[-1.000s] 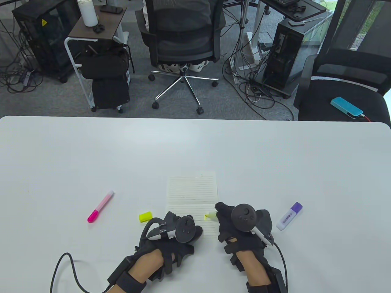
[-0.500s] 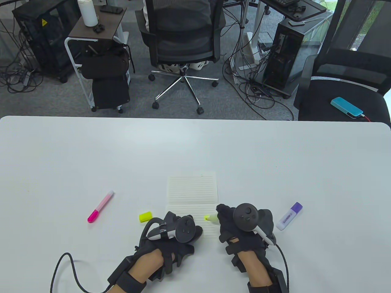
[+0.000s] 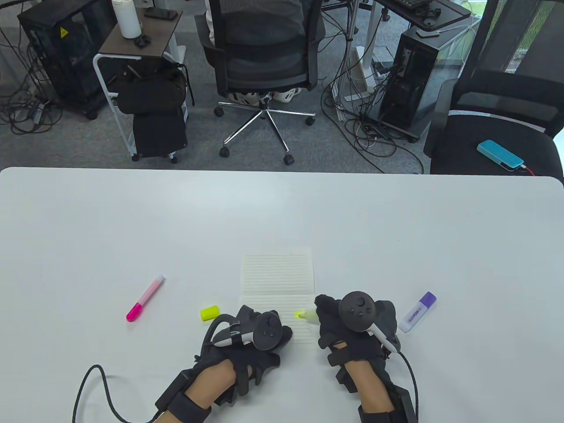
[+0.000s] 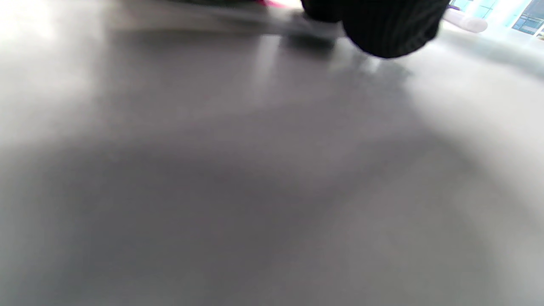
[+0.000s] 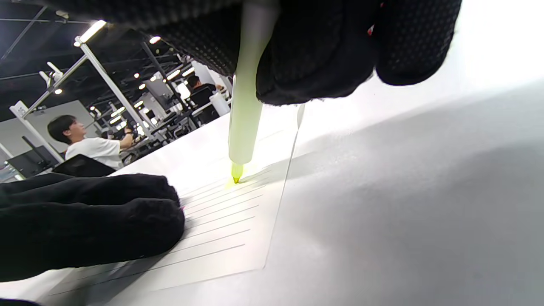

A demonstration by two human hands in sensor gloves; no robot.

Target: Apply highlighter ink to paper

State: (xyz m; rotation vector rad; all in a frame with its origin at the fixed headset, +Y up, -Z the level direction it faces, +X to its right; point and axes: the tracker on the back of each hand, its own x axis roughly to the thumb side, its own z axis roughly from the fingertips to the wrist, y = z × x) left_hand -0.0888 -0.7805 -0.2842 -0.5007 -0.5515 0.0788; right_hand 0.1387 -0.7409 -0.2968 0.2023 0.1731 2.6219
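Left wrist view: table (image 4: 255, 191) blurred throughout. Yellow highlighter (image 5: 244, 123): upper barrel hidden by right-hand fingers (image 5: 314, 55). Paper (image 3: 276, 273): near edge covered by left hand (image 3: 260, 330).

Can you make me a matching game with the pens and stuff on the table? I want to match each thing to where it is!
Things:
1. pink highlighter
2. yellow cap
3. purple-capped highlighter
4. yellow highlighter

Places:
A. gripped by the right hand, tip on the lined paper
B. far left on the table
C. just left of the left hand
D. right of the right hand

Pairs: 1-B, 2-C, 3-D, 4-A
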